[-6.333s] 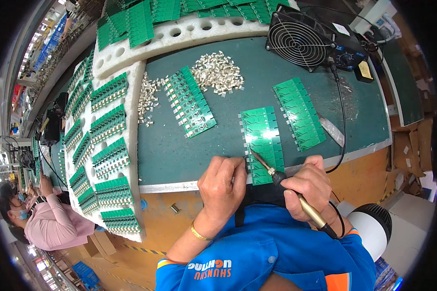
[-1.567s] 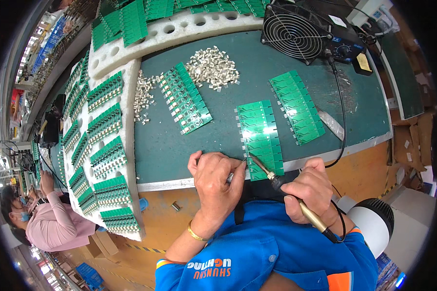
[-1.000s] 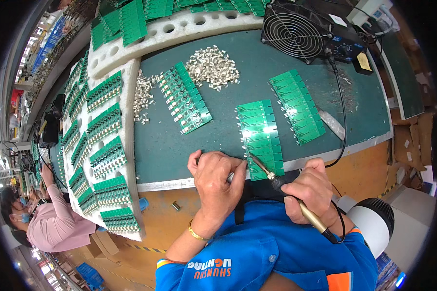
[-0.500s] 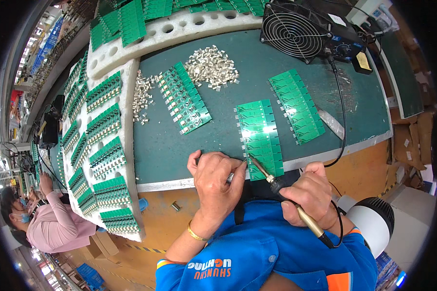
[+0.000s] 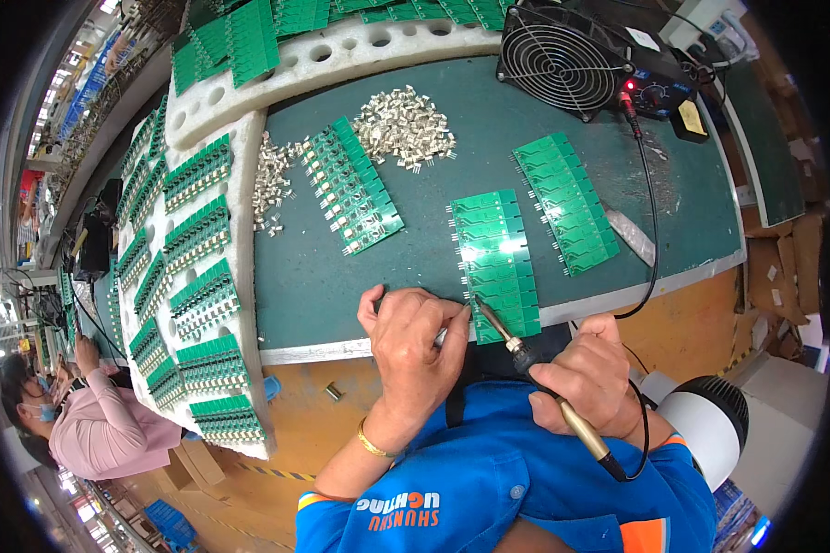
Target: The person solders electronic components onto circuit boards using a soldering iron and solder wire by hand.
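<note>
In my right hand (image 5: 588, 378) is a soldering iron (image 5: 576, 419) with a brass-coloured handle and a black collar. Its tip meets the left edge of a green circuit board (image 5: 500, 244), which lies at the front edge of the bench. My left hand (image 5: 417, 336) is closed beside that same edge, thumb and forefinger pinched close to the tip; what they hold is too small to make out. To the right lies a second bare-faced board (image 5: 567, 203). Farther left, another board (image 5: 350, 189) carries rows of small white connectors and dark parts.
Loose white connectors (image 5: 404, 127) are heaped behind the boards. White foam racks (image 5: 249, 129) hold many finished-looking boards on the left and back. A black fan (image 5: 563, 60) stands by the soldering station (image 5: 655, 92), its cord (image 5: 653, 203) hanging down the right side. A co-worker (image 5: 111, 415) sits far left.
A red light now glows at the cord plug on the soldering station. The iron's handle has shifted very slightly; both hands stay almost in place at the board.
</note>
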A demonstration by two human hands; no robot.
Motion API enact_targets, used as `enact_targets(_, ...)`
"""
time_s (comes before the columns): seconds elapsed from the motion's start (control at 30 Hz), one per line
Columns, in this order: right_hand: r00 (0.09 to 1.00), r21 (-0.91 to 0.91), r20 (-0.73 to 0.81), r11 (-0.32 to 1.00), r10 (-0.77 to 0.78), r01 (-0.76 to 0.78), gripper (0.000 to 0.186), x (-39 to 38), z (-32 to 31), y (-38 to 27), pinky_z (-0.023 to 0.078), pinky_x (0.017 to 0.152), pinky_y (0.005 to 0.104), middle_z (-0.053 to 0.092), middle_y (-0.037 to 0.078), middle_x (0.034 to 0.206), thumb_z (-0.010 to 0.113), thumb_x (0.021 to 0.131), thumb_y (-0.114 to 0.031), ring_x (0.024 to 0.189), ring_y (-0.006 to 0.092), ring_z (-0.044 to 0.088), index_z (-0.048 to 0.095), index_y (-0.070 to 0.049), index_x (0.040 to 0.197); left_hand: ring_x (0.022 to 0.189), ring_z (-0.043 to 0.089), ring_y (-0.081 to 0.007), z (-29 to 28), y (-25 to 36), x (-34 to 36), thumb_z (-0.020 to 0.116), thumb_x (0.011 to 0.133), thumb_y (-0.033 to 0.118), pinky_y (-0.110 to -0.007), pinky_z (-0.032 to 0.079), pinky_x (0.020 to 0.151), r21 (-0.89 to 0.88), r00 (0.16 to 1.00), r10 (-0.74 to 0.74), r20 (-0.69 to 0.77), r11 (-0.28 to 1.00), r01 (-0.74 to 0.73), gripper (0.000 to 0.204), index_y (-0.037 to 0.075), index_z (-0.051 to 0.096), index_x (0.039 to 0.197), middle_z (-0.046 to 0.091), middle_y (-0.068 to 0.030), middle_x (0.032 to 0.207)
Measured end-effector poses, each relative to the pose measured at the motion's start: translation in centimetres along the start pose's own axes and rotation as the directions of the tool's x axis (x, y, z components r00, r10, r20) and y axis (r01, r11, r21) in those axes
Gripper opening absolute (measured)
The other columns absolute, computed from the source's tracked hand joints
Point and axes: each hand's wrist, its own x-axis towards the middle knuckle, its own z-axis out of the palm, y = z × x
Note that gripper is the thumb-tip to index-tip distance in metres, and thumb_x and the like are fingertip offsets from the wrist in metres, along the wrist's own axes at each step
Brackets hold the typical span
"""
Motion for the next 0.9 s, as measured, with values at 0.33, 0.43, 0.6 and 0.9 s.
enact_targets(0.33, 1.000, 0.001, -0.007, 1.000, -0.020, 0.020, 0.020, 0.04, 0.08, 0.08, 0.036, 0.060, 0.0331, 0.050, -0.003, 0.058, 0.074, 0.075, -0.017, 0.048, 0.0148, 0.045, 0.065, -0.008, 0.091, 0.078, 0.061, -0.0208, -0.06, -0.06, -0.01, 0.077, 0.072, 0.004, -0.044, 0.036, 0.096, -0.004, 1.000, 0.002, 0.010, 1.000, -0.002, 0.012, 0.009, 0.066, 0.074, 0.059, -0.0028, 0.071)
enact_targets(0.43, 1.000, -0.023, -0.013, 1.000, -0.015, 0.014, 0.019, -0.12, -0.31, 0.04, 0.036, 0.061, 0.0330, 0.051, -0.004, 0.059, 0.072, 0.076, -0.016, 0.048, 0.0143, 0.046, 0.064, -0.008, 0.091, 0.078, 0.061, -0.0210, -0.16, -0.09, -0.07, 0.077, 0.072, 0.004, -0.044, 0.036, 0.096, -0.008, 1.000, 0.002, 0.004, 1.000, -0.002, 0.012, 0.008, 0.066, 0.074, 0.060, -0.0030, 0.071)
enact_targets(0.6, 1.000, -0.020, -0.006, 1.000, 0.004, -0.004, 0.019, -0.14, -0.57, 0.02, 0.037, 0.063, 0.0328, 0.052, -0.005, 0.060, 0.071, 0.077, -0.015, 0.049, 0.0139, 0.047, 0.064, -0.008, 0.093, 0.077, 0.061, -0.0212, -0.33, -0.18, -0.12, 0.078, 0.072, 0.004, -0.045, 0.037, 0.095, -0.010, 1.000, 0.008, -0.007, 1.000, -0.008, 0.014, 0.007, 0.065, 0.074, 0.060, -0.0032, 0.071)
enact_targets(0.9, 1.000, 0.008, -0.022, 1.000, 0.015, -0.014, 0.018, 0.04, -0.54, 0.33, 0.038, 0.064, 0.0333, 0.054, -0.005, 0.061, 0.071, 0.078, -0.015, 0.050, 0.0142, 0.047, 0.064, -0.009, 0.093, 0.078, 0.061, -0.0208, -0.88, -0.44, -0.15, 0.079, 0.073, 0.005, -0.046, 0.038, 0.097, -0.004, 0.999, -0.006, -0.036, 1.000, 0.006, 0.015, 0.007, 0.064, 0.075, 0.060, -0.0026, 0.071)
